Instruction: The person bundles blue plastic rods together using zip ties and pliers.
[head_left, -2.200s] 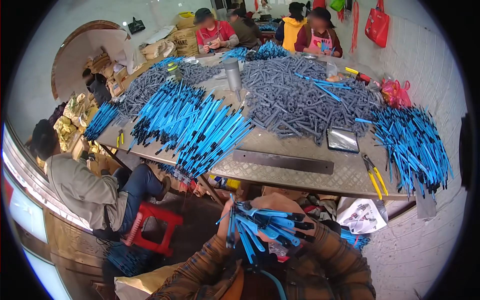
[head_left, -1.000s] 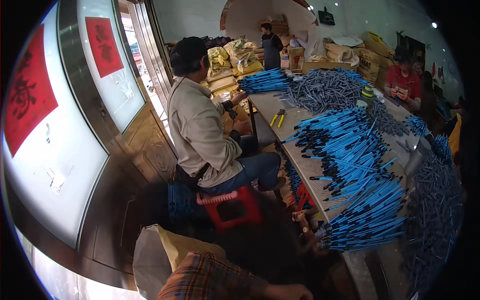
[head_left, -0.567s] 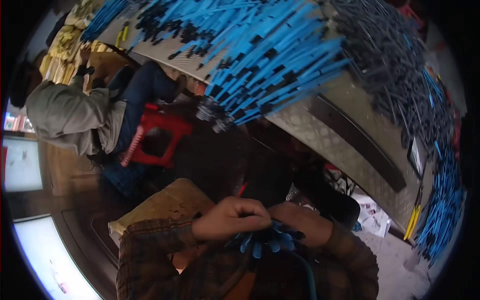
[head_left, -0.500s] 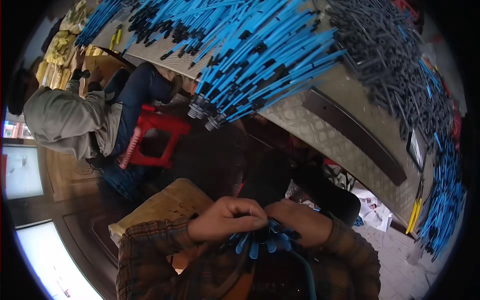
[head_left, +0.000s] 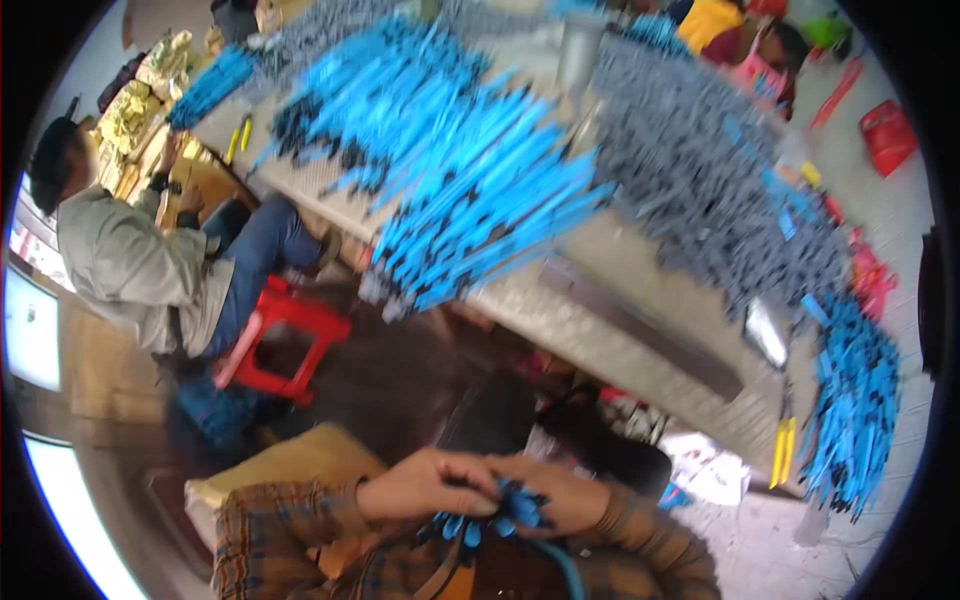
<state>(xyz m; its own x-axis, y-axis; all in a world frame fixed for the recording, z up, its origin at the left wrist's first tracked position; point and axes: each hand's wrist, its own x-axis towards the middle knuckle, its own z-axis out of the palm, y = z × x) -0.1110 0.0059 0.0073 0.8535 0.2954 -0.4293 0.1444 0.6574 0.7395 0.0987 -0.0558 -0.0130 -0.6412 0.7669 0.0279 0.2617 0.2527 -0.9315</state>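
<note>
A bundle of thin blue strips with black ends [head_left: 522,512] is held close to my lap, its blue tips fanning out below my hands. My right hand [head_left: 565,493] wraps the bundle from the right. From the other side my left hand [head_left: 425,484] closes over it, thumb and fingers curled at its top. The fingers hide the middle of the bundle. Beyond my hands, a big pile of the same blue strips with black ends [head_left: 450,170] lies on the table [head_left: 520,300], some reaching past its near edge.
Small grey parts [head_left: 690,170] are heaped on the table, with more blue strips [head_left: 855,410] at far right. Yellow-handled pliers [head_left: 783,450] lie near the edge, beside a dark bar [head_left: 640,325]. At left, a person [head_left: 140,260] sits by a red stool [head_left: 285,340]. A sack [head_left: 290,465] stands beside me.
The view has tilted up, bringing the table's far side and red things beyond it into sight. My left fingers have come down from a pinch above the bundle onto it.
</note>
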